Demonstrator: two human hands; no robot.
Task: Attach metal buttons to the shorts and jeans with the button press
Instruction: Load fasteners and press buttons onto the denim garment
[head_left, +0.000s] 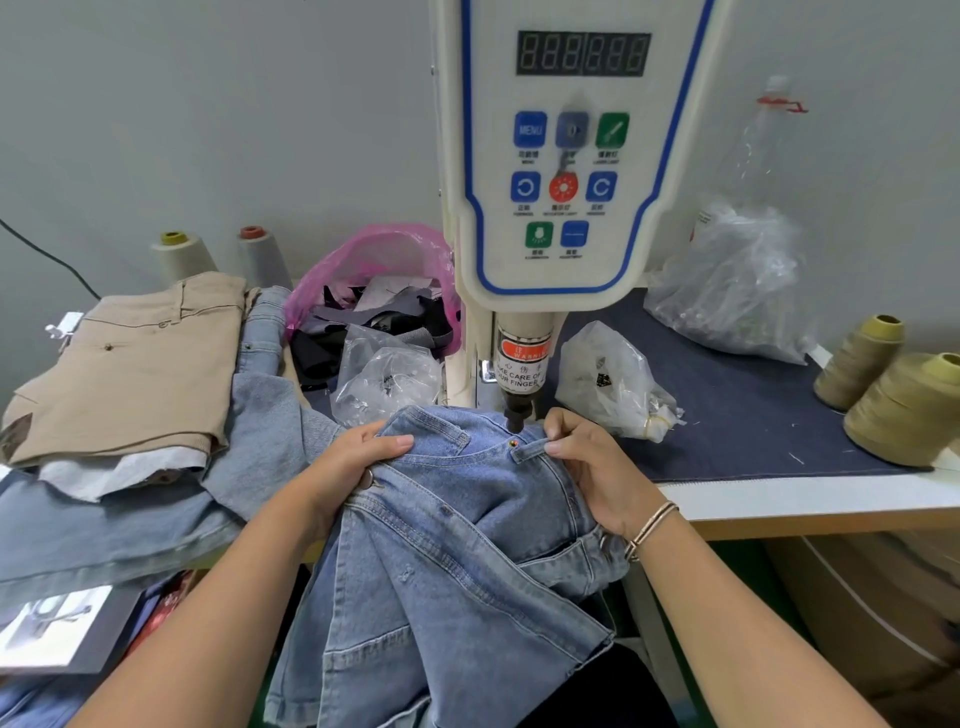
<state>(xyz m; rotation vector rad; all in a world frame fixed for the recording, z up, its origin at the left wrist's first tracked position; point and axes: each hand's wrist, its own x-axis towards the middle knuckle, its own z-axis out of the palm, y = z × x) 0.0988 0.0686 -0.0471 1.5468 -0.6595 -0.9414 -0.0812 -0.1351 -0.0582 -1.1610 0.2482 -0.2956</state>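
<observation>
Light blue jeans (447, 525) lie under the white button press (566, 156), with the waistband right below the black punch (518, 415). A small red spot (513, 442) shows on the waistband beside a belt loop. My left hand (353, 467) grips the waistband to the left of the punch, thumb on top. My right hand (592, 467) pinches the waistband at the belt loop, just right of the punch. A metal button (367, 479) sits on the denim by my left hand. Beige shorts (130, 374) lie stacked at the left.
More jeans (104, 525) lie under the shorts. Clear bags of buttons (384, 379) (613, 384) flank the press column, and a larger clear bag (732, 280) stands at the back right. A pink bag of fabric scraps (374, 301), grey thread cones (182, 254) and olive thread cones (904, 410) stand around.
</observation>
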